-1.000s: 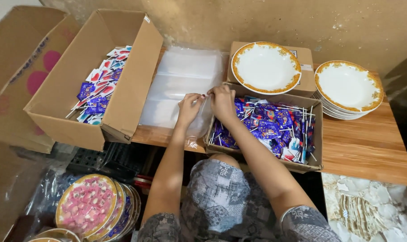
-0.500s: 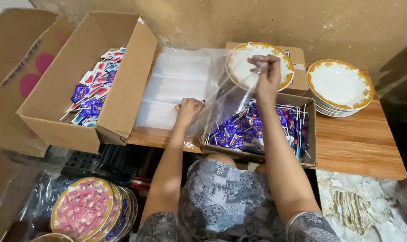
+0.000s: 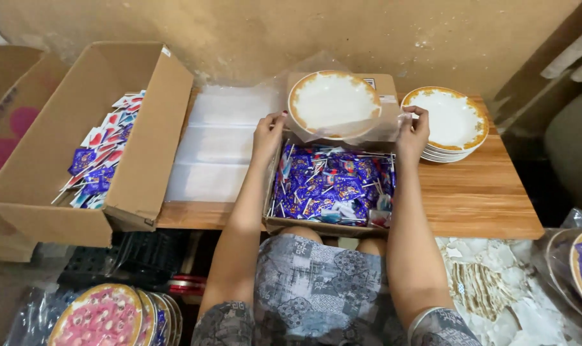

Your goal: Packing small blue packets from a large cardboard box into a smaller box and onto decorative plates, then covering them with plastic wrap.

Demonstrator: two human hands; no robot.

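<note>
Left hand (image 3: 267, 131) and right hand (image 3: 413, 131) each pinch edge of clear plastic bag (image 3: 332, 131) stretched over white plate (image 3: 334, 104), above candy box (image 3: 332, 186) on bench (image 3: 483, 198).

A rough tan wall (image 3: 252, 32) stands behind a brown wooden table (image 3: 483, 198). Soft light falls everywhere.

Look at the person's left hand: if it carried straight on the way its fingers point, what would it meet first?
The left hand points away from the body, gripping the clear plastic bag around the white plate. Straight ahead it would probably cross bare wooden table, then reach the wall; depth is uncertain.
</note>
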